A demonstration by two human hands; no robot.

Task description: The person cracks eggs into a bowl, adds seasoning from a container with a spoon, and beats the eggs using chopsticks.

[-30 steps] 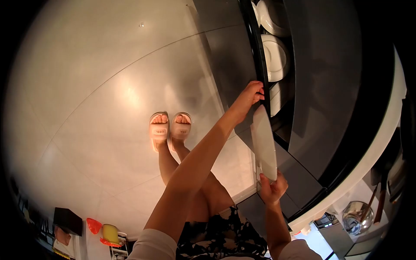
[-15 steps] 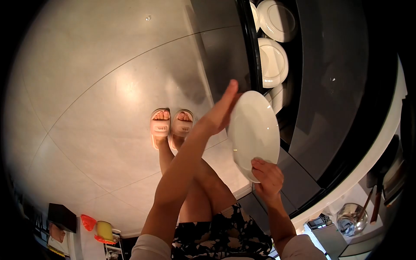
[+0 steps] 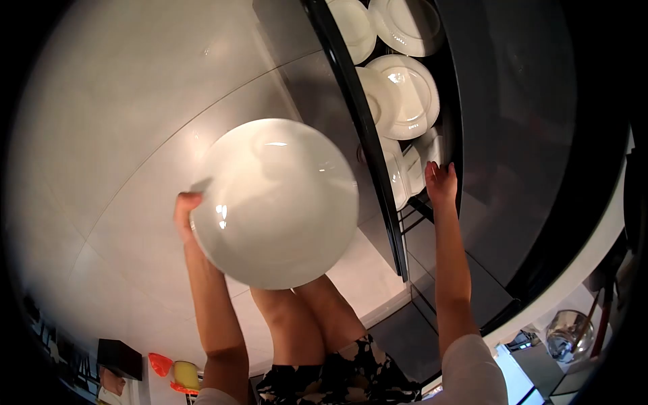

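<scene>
A large round white plate (image 3: 280, 202) is held out over the floor by my left hand (image 3: 187, 212), whose thumb lies on the plate's left rim. Inside the open black drawer (image 3: 347, 81), my right hand (image 3: 441, 182) touches the white dishes (image 3: 413, 165) at the near end; what its fingertips grip is too small to make out. Further up the drawer are a round plate (image 3: 405, 98) overlapping another, and more white plates (image 3: 408, 23) at the far end.
The dark drawer front stands out over the pale tiled floor (image 3: 135, 135). On the right runs a light counter edge (image 3: 560, 270), with a glass pot (image 3: 569, 334) beyond it. A black box (image 3: 120, 358) and a yellow item (image 3: 185, 373) are at the lower left.
My left hand has swung left with the plate, which now faces the camera. My right hand has let go of it and reached into the drawer, which shows wider open.
</scene>
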